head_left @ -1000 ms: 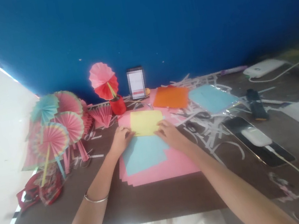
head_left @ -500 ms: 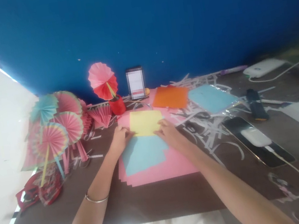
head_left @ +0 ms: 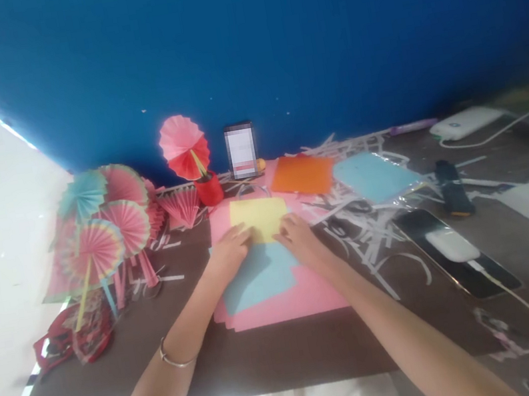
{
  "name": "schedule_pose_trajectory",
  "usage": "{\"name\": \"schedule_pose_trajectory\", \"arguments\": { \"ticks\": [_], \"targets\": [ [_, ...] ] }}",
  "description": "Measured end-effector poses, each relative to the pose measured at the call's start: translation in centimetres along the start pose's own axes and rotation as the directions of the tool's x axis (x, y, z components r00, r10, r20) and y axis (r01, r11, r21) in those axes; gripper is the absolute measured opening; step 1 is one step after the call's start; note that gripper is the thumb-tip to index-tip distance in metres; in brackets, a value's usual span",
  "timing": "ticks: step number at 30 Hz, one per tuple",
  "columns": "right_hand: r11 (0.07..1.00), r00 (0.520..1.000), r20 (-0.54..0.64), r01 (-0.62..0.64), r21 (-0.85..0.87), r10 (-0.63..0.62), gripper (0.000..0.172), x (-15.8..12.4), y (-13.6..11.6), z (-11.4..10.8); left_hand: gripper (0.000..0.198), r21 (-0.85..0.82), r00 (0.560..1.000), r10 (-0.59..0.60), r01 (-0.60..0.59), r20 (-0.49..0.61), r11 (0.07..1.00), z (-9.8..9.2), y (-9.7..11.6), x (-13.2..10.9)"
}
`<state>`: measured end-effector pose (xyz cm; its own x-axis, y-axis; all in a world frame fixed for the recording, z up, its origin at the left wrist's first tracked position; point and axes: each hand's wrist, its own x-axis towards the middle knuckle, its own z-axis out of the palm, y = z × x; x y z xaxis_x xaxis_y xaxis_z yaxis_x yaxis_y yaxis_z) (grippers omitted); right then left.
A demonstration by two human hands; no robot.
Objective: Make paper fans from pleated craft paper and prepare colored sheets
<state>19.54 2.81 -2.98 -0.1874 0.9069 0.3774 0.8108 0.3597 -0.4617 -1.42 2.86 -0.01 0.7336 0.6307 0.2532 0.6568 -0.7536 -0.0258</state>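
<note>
Midway along the desk (head_left: 291, 356), a yellow sheet (head_left: 259, 214) looks mostly unpleated, right hand (head_left: 300, 238) pinching its near edge, left hand (head_left: 230, 252) touching, grip unclear, while finished-looking fans (head_left: 94, 249) crowd the left edge.

Pale, plain yellow on the small sheet (head_left: 258, 216) in the middle, light blue on the larger sheet (head_left: 259, 287) nearer us, and there's bubblegum pink all through the stack (head_left: 321, 296)! Bold orange from the square (head_left: 302, 175) farther back, sky blue in the clear packet (head_left: 375, 174), white across the scattered strips (head_left: 371, 234). Over to the fans: pleated stripes of pink above red on the upright one (head_left: 185, 147), a bright red cup (head_left: 210, 190) under it, pastel bands ringing the pink wheel (head_left: 93, 250), and pale turquoise on its neighbour (head_left: 81, 196). Dark brown tabletop (head_left: 281, 361), deep blue wall (head_left: 268, 35), silver bangle (head_left: 173, 362)!
</note>
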Motion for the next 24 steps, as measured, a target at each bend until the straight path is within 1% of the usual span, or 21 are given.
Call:
{"name": "schedule_pose_trajectory", "arguments": {
  "ticks": [3, 6, 9, 11, 13, 16, 20, 24],
  "targets": [
    [1.000, 1.000, 0.000, -0.007, -0.009, 0.007, 0.016, -0.1, -0.3, -0.5, 0.036, -0.026, 0.996, -0.026, 0.028, 0.080, 0.999, 0.4, 1.1, 0.0],
    [0.988, 1.000, 0.007, 0.030, -0.154, -0.029, 0.014, -0.5, -1.5, -0.8, 0.037, -0.065, 0.990, -0.054, 0.063, 0.131, 0.996, 0.5, 2.0, -0.2],
    [0.952, 0.991, 0.018, 0.131, -0.277, -0.131, 0.025, -1.2, -3.4, -0.9, 0.042, -0.087, 0.994, -0.014, 0.023, 0.107, 0.996, 0.3, 2.5, -0.4],
    [0.936, 0.978, 0.090, 0.205, -0.285, -0.187, 0.032, -1.8, -4.7, -0.8, 0.047, -0.097, 0.996, 0.023, -0.016, 0.081, 0.995, 0.2, 2.7, -0.4],
    [0.930, 0.968, 0.155, 0.235, -0.282, -0.197, 0.038, -2.3, -5.7, -0.7, 0.052, -0.108, 0.998, 0.017, -0.009, 0.067, 0.994, 0.3, 2.9, -0.4],
    [0.936, 0.973, 0.179, 0.193, -0.294, -0.145, 0.047, -3.1, -6.2, -0.6, 0.054, -0.139, 0.997, -0.044, 0.052, 0.063, 0.989, 0.7, 3.1, -0.5],
    [0.939, 0.994, 0.101, 0.063, -0.338, -0.031, 0.055, -4.3, -5.5, -0.5, 0.052, -0.193, 0.996, -0.065, 0.075, 0.058, 0.978, 0.9, 3.3, -0.9],
    [0.927, 0.998, 0.064, 0.001, -0.376, 0.024, 0.057, -5.0, -4.6, -1.1, 0.049, -0.216, 0.996, -0.063, 0.074, 0.058, 0.974, 0.5, 3.4, -1.2]
  ]
}}
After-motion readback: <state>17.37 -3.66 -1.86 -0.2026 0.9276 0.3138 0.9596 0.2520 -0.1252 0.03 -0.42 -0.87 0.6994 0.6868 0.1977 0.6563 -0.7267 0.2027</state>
